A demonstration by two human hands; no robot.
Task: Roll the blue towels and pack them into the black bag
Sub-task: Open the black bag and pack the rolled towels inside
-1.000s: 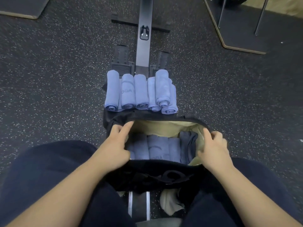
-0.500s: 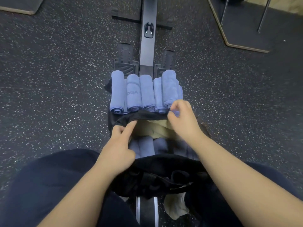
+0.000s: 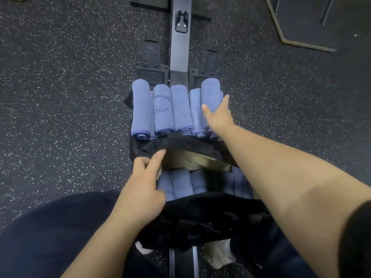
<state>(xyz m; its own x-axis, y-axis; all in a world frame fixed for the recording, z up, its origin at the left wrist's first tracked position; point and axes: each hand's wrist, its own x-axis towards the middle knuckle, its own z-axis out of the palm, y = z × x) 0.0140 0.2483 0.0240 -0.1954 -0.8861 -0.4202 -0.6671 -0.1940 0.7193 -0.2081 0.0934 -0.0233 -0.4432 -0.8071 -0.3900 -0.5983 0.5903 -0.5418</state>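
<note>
Several rolled blue towels (image 3: 162, 111) lie side by side just beyond the black bag (image 3: 190, 145). One more roll (image 3: 210, 91) is stacked on top at the right end of the row. My right hand (image 3: 217, 115) reaches over the bag and lies on that top roll, thumb on its left side and fingers stretched along its right. My left hand (image 3: 140, 189) grips the bag's left rim and holds the mouth open, showing the tan lining. Inside the bag, several rolled blue towels (image 3: 180, 183) are packed in a row.
The bag sits between my knees on a rowing machine, whose rail (image 3: 179, 53) and footrests (image 3: 149, 55) extend ahead. Speckled black rubber floor lies on both sides. A dark mat with a tan edge (image 3: 311, 27) and metal legs is at the top right.
My right hand let go of the bag's right rim, moved forward over the opening and now lies on the top right roll. My left hand stayed on the left rim.
</note>
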